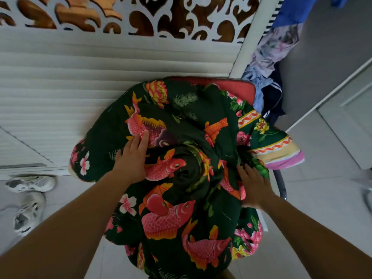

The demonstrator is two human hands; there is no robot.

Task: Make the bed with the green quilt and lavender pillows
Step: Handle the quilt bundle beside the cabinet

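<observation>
Two hands on the bunched dark-green quilt with red koi print [181, 158], heaped on a red-cushioned chair [239, 87]. Left hand [131, 156] flat, fingers straight; right hand [254, 186] spread on the folds, neither gripping. Risk: lifting unbunched, loose edges drag on the tiled floor [322, 178] or snag the chair.

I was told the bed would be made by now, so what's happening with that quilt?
The bed is not made yet. The green quilt, printed with red fish and flowers, is bundled in a heap on a red chair beside a white slatted panel. A person leans over it with both hands laid on the fabric: the left hand flat on the left of the bundle, the right hand on its right side. No lavender pillows are in view.
</observation>
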